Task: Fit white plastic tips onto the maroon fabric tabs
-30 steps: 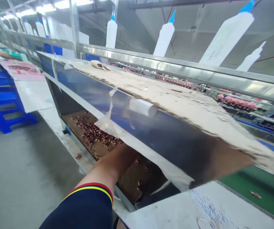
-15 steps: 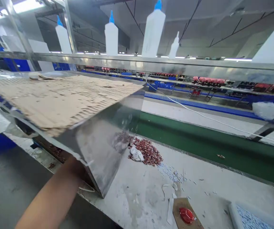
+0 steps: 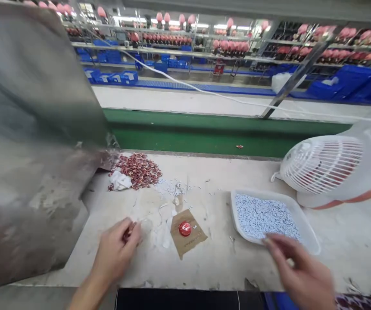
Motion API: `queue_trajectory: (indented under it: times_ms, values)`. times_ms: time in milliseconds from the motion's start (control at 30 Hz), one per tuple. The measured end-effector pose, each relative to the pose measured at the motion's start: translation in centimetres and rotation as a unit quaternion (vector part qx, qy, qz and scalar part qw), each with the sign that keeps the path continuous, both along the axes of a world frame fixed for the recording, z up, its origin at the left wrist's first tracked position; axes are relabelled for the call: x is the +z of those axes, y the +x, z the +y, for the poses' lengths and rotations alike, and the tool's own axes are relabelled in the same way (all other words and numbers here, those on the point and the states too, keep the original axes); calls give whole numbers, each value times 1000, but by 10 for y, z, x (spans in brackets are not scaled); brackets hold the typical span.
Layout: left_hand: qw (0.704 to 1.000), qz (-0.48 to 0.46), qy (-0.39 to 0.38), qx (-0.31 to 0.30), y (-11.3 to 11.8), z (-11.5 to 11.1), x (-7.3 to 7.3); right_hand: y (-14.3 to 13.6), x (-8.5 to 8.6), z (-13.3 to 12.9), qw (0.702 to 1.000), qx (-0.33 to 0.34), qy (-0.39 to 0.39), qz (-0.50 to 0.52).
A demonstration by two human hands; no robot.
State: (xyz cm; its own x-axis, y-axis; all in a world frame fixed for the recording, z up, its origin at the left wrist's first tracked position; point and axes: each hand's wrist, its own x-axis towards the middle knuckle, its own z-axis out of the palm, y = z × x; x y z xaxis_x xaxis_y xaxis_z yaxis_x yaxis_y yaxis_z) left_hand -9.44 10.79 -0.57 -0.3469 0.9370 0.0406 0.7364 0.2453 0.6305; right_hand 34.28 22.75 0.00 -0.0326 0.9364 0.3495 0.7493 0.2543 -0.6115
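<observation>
Fingers (image 3: pixel 130 230) pinching red piece (image 3: pixel 127 233) (left), right hand (image 3: pixel 301 275) spread

Single head-worn view, looking forward and steeply down from close above the near edge of the workbench (image 3: pixel 204 267), both hands low in frame, green conveyor belt (image 3: pixel 204 133) mid-frame, distant racks along the top edge, no second view

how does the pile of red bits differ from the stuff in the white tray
The red pile lies loose on the bare worktop, spread unevenly beside a crumpled white scrap; the white pieces are contained in a tray and form a fairly even layer. The pile sits at the far left near the metal panel; the tray sits right, by the fan. Both are heaps of many tiny pieces.
</observation>
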Motion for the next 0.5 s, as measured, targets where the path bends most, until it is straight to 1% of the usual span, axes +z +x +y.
queue_trajectory:
  times_ms: [67,100,167,233,300,367,433,500]
  values:
    - [995,62,-24,-77,-12,31,1,26,19,39,998,-7,-32,-51]
    - [989,87,-32,-115,-19,43,3,36,25,61,996,-1,-58,-75]
    - [976,126,-34,-177,-30,57,9,48,26,99,987,22,-116,-113]
    - [966,151,-15,-209,-37,60,13,51,21,124,977,42,-153,-139]
    - [962,171,18,-210,-40,55,15,50,17,134,970,55,-174,-161]
    - [962,187,53,-193,-39,45,16,49,16,134,965,63,-185,-176]
    - [960,200,76,-181,-34,36,17,50,20,131,961,69,-189,-188]
    - [956,208,82,-190,-26,33,19,49,27,129,959,73,-199,-189]
